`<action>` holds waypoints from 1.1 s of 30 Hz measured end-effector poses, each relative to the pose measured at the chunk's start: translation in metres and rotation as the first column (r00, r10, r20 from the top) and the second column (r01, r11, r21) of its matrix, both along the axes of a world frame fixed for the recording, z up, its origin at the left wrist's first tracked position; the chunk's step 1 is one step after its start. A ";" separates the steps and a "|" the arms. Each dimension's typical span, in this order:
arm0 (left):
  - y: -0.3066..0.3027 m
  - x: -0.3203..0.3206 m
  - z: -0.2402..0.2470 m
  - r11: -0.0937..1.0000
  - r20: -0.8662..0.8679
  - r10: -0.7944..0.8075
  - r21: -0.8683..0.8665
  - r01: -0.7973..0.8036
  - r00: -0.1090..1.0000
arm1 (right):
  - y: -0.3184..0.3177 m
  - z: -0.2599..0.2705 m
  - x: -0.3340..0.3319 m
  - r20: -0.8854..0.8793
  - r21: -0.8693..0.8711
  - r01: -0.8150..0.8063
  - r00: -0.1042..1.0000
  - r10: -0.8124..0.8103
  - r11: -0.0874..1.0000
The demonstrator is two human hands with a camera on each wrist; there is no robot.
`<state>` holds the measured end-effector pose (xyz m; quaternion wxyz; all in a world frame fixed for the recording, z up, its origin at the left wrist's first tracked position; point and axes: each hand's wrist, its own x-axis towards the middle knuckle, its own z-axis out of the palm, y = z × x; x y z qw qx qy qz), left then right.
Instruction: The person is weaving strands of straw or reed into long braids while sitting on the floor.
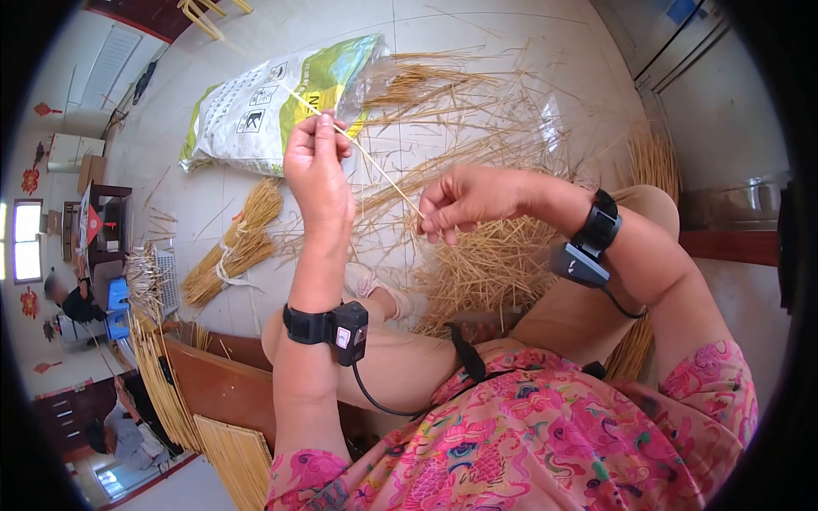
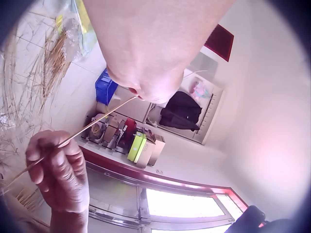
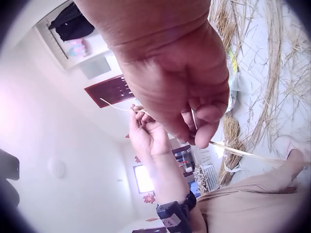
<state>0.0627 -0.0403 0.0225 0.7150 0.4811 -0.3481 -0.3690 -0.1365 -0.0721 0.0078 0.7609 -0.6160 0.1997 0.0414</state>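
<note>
One pale straw stalk (image 1: 380, 167) runs slantwise between the two hands. My left hand (image 1: 320, 166) pinches it between thumb and fingers, and its thin tip sticks out past them over the printed sack (image 1: 239, 119). Lower and to the right, my right hand (image 1: 467, 198) pinches the stalk with thumb and fingertips. In the right wrist view the stalk (image 3: 243, 152) carries on beyond the right fingers (image 3: 206, 133). The left wrist view shows the taut stretch of stalk (image 2: 99, 118) between the hands; the left fingertips are mostly hidden there behind the hand.
Below the right hand lies a heap of loose straw (image 1: 486, 268). A tied straw bundle (image 1: 234, 243) rests on the tiled floor at left, and more stalks (image 1: 434, 85) spill from the sack's mouth. A wooden board (image 1: 221, 383) stands by the left knee. Two people sit far left.
</note>
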 end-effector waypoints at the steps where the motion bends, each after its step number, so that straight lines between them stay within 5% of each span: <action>1: -0.001 0.003 0.001 0.999 0.007 0.032 0.005 -0.033 0.999 | 0.002 0.001 -0.001 -0.002 -0.012 -0.040 0.999 0.040 0.999; 11: -0.005 0.024 0.011 0.993 0.019 0.093 0.076 -0.094 0.996 | 0.004 0.001 -0.006 0.093 0.088 0.040 0.994 -0.048 0.995; 22: -0.006 0.009 -0.003 0.945 0.155 -0.048 0.327 -0.006 0.987 | -0.032 0.042 -0.032 0.162 0.040 0.487 0.858 -0.487 0.872; 27: 0.011 -0.040 -0.001 0.686 -0.122 -0.609 0.415 0.597 0.784 | -0.034 0.032 -0.045 0.206 0.011 0.630 0.758 -0.619 0.776; 33: 0.020 -0.073 -0.014 0.727 0.025 -0.630 0.370 0.578 0.776 | -0.029 0.019 -0.040 0.181 -0.040 0.673 0.732 -0.657 0.738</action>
